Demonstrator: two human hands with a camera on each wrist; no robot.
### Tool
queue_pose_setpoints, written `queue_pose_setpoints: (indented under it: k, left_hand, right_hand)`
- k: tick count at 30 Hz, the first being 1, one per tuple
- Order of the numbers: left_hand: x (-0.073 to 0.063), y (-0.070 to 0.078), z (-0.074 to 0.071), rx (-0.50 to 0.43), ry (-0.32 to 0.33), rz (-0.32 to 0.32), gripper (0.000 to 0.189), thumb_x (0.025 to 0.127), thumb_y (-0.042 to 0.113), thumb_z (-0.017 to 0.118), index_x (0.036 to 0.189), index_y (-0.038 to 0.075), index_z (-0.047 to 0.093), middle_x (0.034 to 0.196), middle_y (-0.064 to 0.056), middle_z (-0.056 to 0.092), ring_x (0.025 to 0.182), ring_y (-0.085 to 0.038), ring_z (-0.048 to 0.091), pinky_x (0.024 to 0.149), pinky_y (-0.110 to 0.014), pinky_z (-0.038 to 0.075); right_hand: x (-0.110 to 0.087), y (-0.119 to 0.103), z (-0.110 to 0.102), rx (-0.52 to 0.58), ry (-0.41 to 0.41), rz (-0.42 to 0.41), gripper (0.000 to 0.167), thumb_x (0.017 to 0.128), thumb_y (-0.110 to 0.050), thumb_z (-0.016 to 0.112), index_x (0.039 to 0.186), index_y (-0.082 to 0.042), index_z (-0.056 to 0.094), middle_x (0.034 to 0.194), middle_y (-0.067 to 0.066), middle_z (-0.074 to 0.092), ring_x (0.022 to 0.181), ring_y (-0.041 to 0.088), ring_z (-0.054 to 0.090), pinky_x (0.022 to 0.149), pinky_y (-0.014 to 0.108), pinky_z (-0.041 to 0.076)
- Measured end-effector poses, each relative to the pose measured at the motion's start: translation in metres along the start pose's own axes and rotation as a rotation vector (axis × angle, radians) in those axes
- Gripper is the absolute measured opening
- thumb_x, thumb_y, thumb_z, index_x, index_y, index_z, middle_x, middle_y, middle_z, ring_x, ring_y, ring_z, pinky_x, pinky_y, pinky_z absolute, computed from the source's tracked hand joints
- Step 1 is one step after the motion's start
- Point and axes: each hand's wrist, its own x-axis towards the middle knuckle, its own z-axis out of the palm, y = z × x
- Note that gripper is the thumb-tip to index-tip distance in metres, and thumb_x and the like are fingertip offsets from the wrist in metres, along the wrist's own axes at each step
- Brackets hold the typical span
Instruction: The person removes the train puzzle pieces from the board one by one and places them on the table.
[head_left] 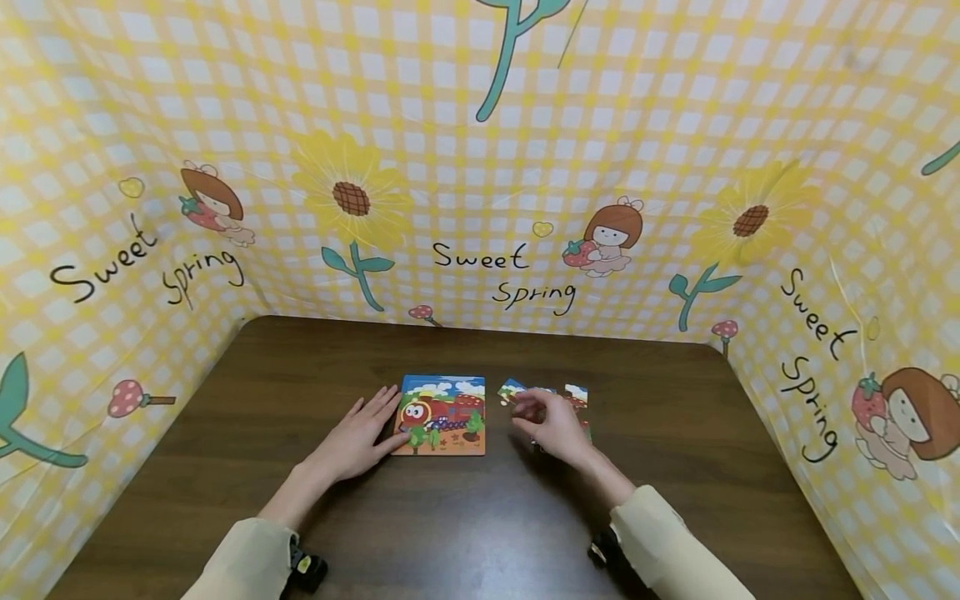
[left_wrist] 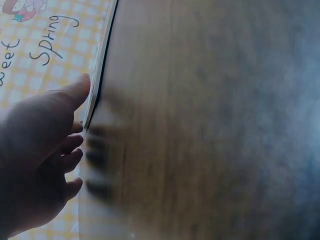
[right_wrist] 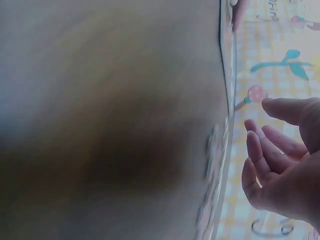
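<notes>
A picture board (head_left: 442, 417) with a smiling red train lies flat on the table. My left hand (head_left: 360, 437) rests at its left side, fingers stretched along the edge and thumb over the lower left part. In the left wrist view, the thumb (left_wrist: 77, 90) meets the board's thin edge. To the right lie several loose puzzle pieces (head_left: 576, 393) in matching colours, partly hidden under my right hand (head_left: 555, 429). That hand hovers over them with loosely bent fingers. In the right wrist view, thumb and fingers (right_wrist: 272, 155) stand apart with nothing between them.
The dark wooden table (head_left: 480, 517) is enclosed at the back and sides by a yellow checked cloth (head_left: 480, 192) with flowers and lettering. Each sleeve has a small black device (head_left: 307, 571) at the wrist.
</notes>
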Motion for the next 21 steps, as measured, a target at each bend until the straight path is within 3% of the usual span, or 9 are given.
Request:
queue_pose_setpoints:
  k: [7,12,21]
  left_hand:
    - [-0.002,-0.002,0.001,-0.004,0.002,0.000,0.083,0.110,0.050,0.065,0.169,-0.001,0.038,0.178,-0.026,0.034,0.167,-0.047,0.030,0.133,-0.073,0.025]
    - [-0.004,-0.002,0.002,0.003,0.009,0.015,0.081,0.110,0.050,0.065,0.169,0.001,0.040,0.177,-0.026,0.035,0.167,-0.048,0.030,0.132,-0.073,0.026]
    - [-0.004,-0.003,0.002,0.018,0.017,0.028,0.076,0.110,0.048,0.065,0.168,0.003,0.044,0.176,-0.027,0.037,0.166,-0.048,0.032,0.132,-0.073,0.027]
  right_hand:
    - [0.023,-0.021,0.031,0.064,-0.099,-0.034,0.034,0.101,-0.002,0.076,0.133,0.008,0.071,0.118,0.021,0.082,0.103,0.031,0.075,0.087,0.031,0.063]
    - [0.031,-0.029,0.053,0.090,-0.164,-0.026,0.033,0.103,-0.005,0.076,0.135,0.004,0.072,0.121,0.020,0.081,0.109,0.033,0.077,0.085,0.024,0.061]
    - [0.047,-0.037,0.077,0.092,-0.218,-0.048,0.033,0.104,-0.006,0.075,0.135,0.006,0.072,0.121,0.020,0.081,0.100,0.025,0.076,0.078,0.020,0.058]
